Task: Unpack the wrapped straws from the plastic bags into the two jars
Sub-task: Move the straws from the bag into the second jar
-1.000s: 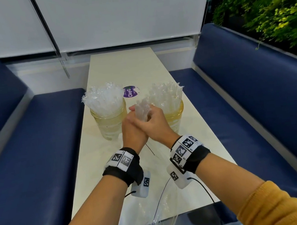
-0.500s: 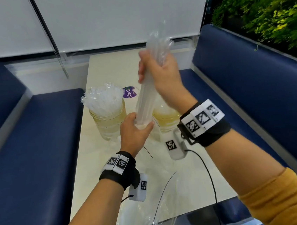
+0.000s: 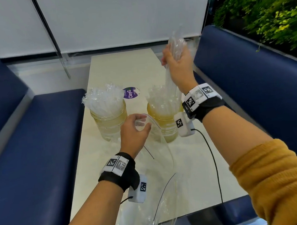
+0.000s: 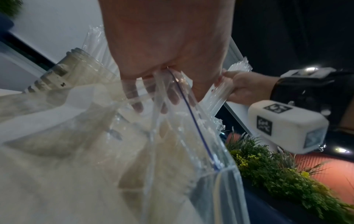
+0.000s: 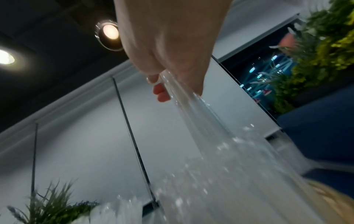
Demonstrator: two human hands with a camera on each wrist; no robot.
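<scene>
Two glass jars stand on the pale table (image 3: 117, 68): the left jar (image 3: 111, 124) and the right jar (image 3: 165, 127), both packed with clear wrapped straws. My right hand (image 3: 174, 63) grips a bundle of wrapped straws (image 3: 173, 69) held high, its lower ends dipping into the right jar's mouth. The same bundle (image 5: 201, 128) streams down from the fingers in the right wrist view. My left hand (image 3: 136, 128) pinches the zip rim of a clear plastic bag (image 3: 160, 166) that hangs down to the table's near edge. The bag's blue zip line (image 4: 191, 115) runs from my fingertips (image 4: 138, 106).
A purple round sticker (image 3: 130, 93) lies on the table behind the jars. Blue benches (image 3: 29, 152) flank the table on both sides. A green plant wall (image 3: 270, 8) rises at the right. Sensor cables trail over the table's near part.
My right hand has pulled the straw bundle up out of the bag and carried it right, over the right jar. My left hand let go of the bundle's foot and now holds only the bag's rim.
</scene>
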